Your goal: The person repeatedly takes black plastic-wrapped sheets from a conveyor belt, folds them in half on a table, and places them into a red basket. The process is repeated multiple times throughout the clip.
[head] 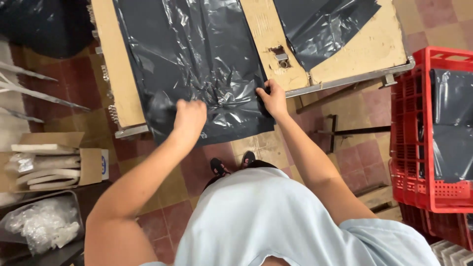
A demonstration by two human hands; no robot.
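While the left hand [189,117] presses fisted on the dark plastic sheet [197,64], right hand [272,98] fingers pinch its edge; overhang may slide off the counter [367,47].

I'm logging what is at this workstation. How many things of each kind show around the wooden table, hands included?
Hands: 2, the left hand and the right hand, both on the large dark plastic sheet
Dark plastic sheets on the table: 2, counting the smaller sheet
Red crates: 1
Cardboard boxes: 1
Total: 6
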